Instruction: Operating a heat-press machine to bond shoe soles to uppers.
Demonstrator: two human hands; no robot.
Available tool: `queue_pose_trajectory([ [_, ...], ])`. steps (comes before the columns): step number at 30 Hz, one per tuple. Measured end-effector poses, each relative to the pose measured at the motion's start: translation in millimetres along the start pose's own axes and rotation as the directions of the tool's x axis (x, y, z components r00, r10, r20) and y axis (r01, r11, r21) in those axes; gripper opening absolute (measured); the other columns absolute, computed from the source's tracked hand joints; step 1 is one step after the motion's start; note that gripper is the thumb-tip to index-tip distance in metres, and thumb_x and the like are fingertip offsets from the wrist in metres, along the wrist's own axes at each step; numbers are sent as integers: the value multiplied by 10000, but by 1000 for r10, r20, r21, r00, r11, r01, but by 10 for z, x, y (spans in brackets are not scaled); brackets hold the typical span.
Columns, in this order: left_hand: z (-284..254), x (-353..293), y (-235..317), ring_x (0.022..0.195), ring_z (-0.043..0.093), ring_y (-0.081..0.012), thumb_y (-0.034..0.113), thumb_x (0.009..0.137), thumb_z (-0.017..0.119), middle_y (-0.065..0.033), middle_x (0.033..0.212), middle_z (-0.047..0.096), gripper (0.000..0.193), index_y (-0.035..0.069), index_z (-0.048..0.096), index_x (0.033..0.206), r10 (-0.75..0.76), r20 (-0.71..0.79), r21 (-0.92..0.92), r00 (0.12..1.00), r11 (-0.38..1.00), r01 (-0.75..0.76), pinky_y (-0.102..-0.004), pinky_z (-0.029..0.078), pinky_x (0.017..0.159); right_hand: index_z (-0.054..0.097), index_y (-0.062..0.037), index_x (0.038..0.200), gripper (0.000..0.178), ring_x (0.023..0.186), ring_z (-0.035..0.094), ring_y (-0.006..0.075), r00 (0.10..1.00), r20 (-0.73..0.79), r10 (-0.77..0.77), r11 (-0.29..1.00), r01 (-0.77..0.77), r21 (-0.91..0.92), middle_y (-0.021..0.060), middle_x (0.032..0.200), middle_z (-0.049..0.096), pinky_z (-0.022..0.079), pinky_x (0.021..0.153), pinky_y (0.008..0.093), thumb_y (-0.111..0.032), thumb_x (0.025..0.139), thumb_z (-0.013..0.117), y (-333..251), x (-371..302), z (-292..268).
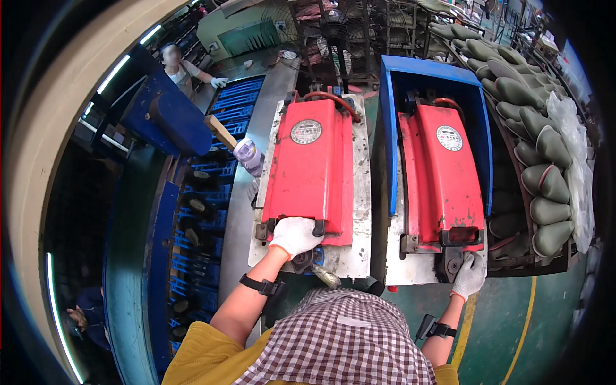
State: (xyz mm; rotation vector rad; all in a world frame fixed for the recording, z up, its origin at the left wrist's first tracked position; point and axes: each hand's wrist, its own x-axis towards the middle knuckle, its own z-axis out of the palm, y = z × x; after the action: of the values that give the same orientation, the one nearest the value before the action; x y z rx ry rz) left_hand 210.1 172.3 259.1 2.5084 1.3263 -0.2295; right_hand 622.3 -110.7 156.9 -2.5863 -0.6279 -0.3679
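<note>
Two red machine covers stand side by side before me, each with a round dial-like label on top. At the front of the left red cover [301, 170], my gloved left hand [295, 236] is closed round its black handle [319, 227]. A dark round fitting sits just under that hand. My gloved right hand [470, 274] is at the front edge of the right machine, next to a black latch [453, 264]. Its fingers are bent against the edge, and what they hold is hidden. The right red cover [446, 173] has its own black handle [463, 236] just above this hand.
A blue hood [436, 67] surrounds the right machine. Dark green shoe-shaped pieces [552, 183] fill a rack at right. On the left run a metal ledge [239, 224] with a purple bottle [249, 156] and a blue slatted line [234, 106]. A gloved co-worker [186, 72] stands beyond.
</note>
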Motion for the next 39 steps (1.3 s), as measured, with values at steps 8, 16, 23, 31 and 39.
queue_pose_trajectory([
  [8,55,11,-40,841,743,-350,530,844,697,-149,846,754,414,129,778,906,-2,6,11,1000,1000,2,-477,575,752,766,-125,1066,197,1004,688,341,999,31,31,999,-31,19,124,1051,750,532,883,453,-240,962,644,-62,3,-49],
  [16,75,35,-40,841,741,-350,518,845,687,-143,854,757,402,131,779,903,-6,4,7,1000,1000,6,-474,574,751,764,-136,1086,201,1014,686,337,999,21,35,999,-35,12,120,1056,750,533,881,457,-243,967,643,-27,6,-7],
  [23,42,-2,-21,822,742,-352,520,848,682,-150,839,752,403,129,777,870,8,-23,-9,1000,1000,-8,-481,574,733,783,-137,1039,177,920,714,323,996,-69,-48,999,47,-16,104,993,769,546,834,448,-215,943,656,42,-1,50],
  [31,93,7,-30,824,744,-356,521,842,683,-163,841,751,421,111,780,852,2,-19,8,1000,1000,-2,-484,583,742,785,-136,1039,186,934,712,326,999,-40,-8,1000,8,-18,109,1007,769,545,835,452,-229,944,654,21,-15,17],
  [39,-43,29,24,838,749,-355,451,876,624,-168,846,755,363,130,793,871,-18,15,3,1000,1000,18,-488,588,742,788,-137,1044,207,1009,682,355,999,-33,12,1000,-11,23,123,1038,765,529,896,473,-250,950,642,-44,34,-6],
])
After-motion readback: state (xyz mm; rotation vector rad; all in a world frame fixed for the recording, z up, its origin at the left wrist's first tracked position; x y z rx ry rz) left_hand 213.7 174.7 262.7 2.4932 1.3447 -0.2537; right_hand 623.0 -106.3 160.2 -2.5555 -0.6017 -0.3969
